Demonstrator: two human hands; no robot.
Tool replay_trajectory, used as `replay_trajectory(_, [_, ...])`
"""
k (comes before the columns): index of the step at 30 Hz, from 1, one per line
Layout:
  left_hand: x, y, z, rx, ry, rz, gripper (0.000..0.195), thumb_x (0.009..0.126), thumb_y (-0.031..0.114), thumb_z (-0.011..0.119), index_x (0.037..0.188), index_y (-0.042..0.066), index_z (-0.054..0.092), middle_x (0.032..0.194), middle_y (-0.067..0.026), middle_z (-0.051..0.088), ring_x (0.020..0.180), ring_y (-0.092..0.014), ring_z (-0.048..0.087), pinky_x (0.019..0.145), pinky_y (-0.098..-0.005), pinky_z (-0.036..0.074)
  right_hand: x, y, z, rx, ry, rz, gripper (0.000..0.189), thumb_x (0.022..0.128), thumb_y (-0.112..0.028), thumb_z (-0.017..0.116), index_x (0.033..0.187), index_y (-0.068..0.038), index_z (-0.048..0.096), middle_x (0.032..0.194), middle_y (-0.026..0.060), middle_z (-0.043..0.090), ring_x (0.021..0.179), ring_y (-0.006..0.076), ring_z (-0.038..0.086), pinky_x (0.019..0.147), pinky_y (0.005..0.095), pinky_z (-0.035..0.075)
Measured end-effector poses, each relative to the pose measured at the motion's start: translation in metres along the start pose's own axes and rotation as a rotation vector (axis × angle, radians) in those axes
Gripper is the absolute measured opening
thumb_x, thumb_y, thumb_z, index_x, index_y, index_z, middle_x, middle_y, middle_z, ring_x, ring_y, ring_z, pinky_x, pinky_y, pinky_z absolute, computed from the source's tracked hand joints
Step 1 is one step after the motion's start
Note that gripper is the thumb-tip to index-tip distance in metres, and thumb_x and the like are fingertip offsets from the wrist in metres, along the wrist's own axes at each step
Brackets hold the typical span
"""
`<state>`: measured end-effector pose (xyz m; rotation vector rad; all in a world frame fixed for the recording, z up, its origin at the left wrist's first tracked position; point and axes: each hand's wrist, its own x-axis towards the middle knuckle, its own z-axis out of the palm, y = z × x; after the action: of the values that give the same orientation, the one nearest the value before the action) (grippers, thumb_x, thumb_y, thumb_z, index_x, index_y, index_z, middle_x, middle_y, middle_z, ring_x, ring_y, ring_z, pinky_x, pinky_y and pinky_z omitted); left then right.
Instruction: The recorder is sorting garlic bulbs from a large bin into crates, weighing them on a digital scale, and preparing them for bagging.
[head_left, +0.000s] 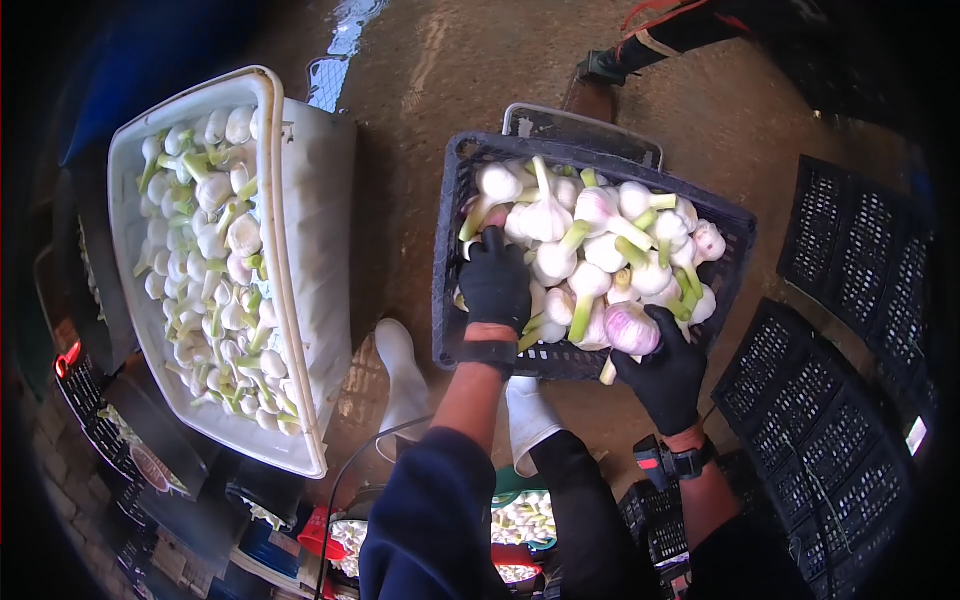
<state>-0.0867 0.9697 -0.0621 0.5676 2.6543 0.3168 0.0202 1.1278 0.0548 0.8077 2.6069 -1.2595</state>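
A dark plastic crate (596, 365) heaped with garlic bulbs (553, 261) on short green stems stands before me. My right hand (667, 367), in a black glove, grips a purple-streaked garlic bulb (631, 328) at the crate's near right edge; its cut stem points down and left. My left hand (495, 281), also black-gloved, lies on the bulbs at the left side of the crate, its fingertips near a pinkish bulb. What is under its fingers is hidden.
At left, a large white tub (315, 247) holds garlic bulbs in water. Stacked black crates (810, 405) line the right. Behind my crate, a metal-rimmed plate (585, 135) adjoins a post (600, 67). White boots (397, 352) stand on the wet brown floor (405, 172).
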Motion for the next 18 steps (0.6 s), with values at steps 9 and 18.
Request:
replay_trajectory(9, [-0.019, 0.007, -0.003, -0.032, 0.032, 0.09, 0.02, 0.07, 0.016, 0.059, 0.087, 0.007, 0.055, 0.093, -0.0155, 0.052, 0.079, -0.032, 0.055, 0.069, -0.0413, 0.044, -0.004, 0.002, -0.002, 0.0, 0.004, -0.063, 0.049, 0.066, -0.015, 0.077, 0.108, -0.002, 0.054, 0.086, 0.008, 0.063, 0.075, 0.0125, 0.061, 0.067, 0.028, 0.051])
replay_trajectory(18, [-0.009, 0.009, -0.023, -0.188, -0.162, -0.017, 0.034, 0.076, 0.028, 0.064, 0.095, 0.003, 0.051, 0.085, -0.018, 0.059, 0.07, -0.032, 0.061, 0.058, -0.0411, 0.049, -0.004, 0.007, -0.005, 0.121, -0.023, 0.006, 0.05, 0.067, -0.012, 0.076, 0.11, 0.0, 0.053, 0.088, 0.0074, 0.063, 0.078, 0.0087, 0.06, 0.069, 0.0256, 0.051])
